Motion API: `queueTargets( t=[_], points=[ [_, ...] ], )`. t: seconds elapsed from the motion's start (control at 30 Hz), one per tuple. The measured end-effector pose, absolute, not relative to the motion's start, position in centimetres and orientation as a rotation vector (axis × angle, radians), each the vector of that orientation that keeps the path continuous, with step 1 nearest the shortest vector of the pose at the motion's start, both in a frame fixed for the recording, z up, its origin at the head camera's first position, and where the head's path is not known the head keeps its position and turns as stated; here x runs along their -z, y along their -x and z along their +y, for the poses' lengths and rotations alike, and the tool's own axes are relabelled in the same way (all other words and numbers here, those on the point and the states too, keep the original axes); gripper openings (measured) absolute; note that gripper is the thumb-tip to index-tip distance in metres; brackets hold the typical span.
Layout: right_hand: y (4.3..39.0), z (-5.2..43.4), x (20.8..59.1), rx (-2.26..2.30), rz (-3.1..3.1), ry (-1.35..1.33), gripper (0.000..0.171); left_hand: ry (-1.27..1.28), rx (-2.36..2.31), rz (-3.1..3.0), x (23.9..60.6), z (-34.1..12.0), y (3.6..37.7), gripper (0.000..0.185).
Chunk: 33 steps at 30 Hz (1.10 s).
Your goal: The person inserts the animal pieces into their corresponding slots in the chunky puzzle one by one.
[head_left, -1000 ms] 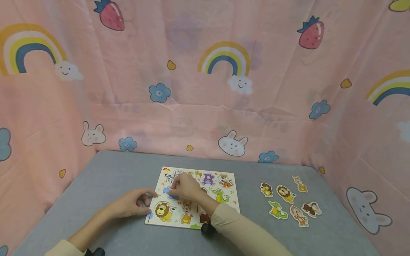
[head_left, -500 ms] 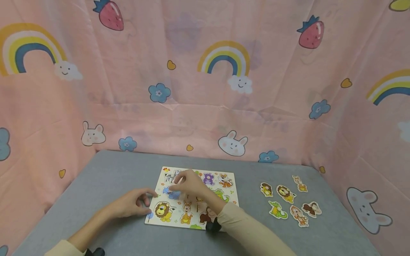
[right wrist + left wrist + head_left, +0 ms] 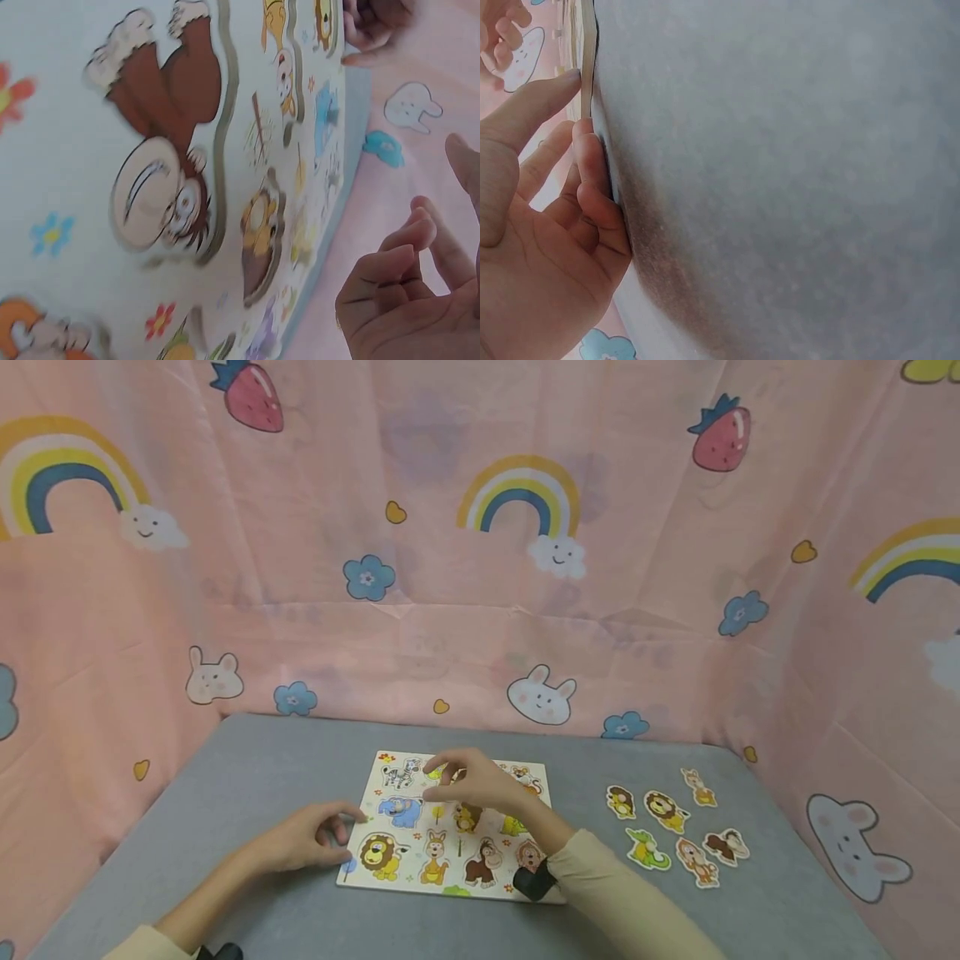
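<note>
board (image 3: 450, 827): flat on table (image 3: 225, 793), near the front edge, left of centre; long axis runs left-right, slightly skewed, far edge toward the curtain (image 3: 480, 610)
board contents: animal pieces sit in their cut-outs: zebra (image 3: 401, 772) far left, elephant (image 3: 401, 811) below it, lion (image 3: 377, 853) at near-left corner, kangaroo (image 3: 435, 857) and gorilla (image 3: 482, 862) along the near row; far-right slots partly hidden by the right arm
board in right wrist view: seen edge-on and close, gorilla (image 3: 161, 187) large, other pieces blurred
left hand (image 3: 311, 837): rests on table at the board's left edge, fingers loosely curled, tips touching the edge; holds nothing; in left wrist view fingertips (image 3: 585, 150) press against the thin side of the board (image 3: 589, 52)
right hand (image 3: 480, 783): hovers over the far middle of the board, fingers relaxed and partly bent, index toward the zebra side; nothing gripped; in right wrist view fingers (image 3: 397, 255) are curled loosely with bare air between them
loose pieces (image 3: 671, 831): a group flat on table right of the board, well apart from it; lion, crocodile, monkey among them, rest too small to tell
sleeves: cream, on both forearms; dark strap (image 3: 534, 882) at the right wrist
curtain: pink, with rainbows, strawberries, bunnies, flowers; wraps three sides of the table
</note>
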State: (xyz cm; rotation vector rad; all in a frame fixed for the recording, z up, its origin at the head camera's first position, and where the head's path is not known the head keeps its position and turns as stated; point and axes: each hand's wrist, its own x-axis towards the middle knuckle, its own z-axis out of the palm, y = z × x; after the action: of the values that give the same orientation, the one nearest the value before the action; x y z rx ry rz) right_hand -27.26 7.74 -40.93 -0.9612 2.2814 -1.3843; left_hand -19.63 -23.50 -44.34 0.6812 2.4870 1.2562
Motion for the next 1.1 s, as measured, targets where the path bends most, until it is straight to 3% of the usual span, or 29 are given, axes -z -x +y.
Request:
queueTargets(
  t=[0.7, 1.1],
  points=[
    [28.5, 17.3, 40.4, 1.351, 2.41, 0.957, 0.038, -0.676, -1.26, 2.485, 44.4, -23.6, 19.7, 0.047],
    [29.1, 26.7, 41.5, 1.362, 2.538, 0.886, 0.037, -0.644, -1.262, 2.481, 44.3, -23.4, 19.5, 0.048]
  ],
)
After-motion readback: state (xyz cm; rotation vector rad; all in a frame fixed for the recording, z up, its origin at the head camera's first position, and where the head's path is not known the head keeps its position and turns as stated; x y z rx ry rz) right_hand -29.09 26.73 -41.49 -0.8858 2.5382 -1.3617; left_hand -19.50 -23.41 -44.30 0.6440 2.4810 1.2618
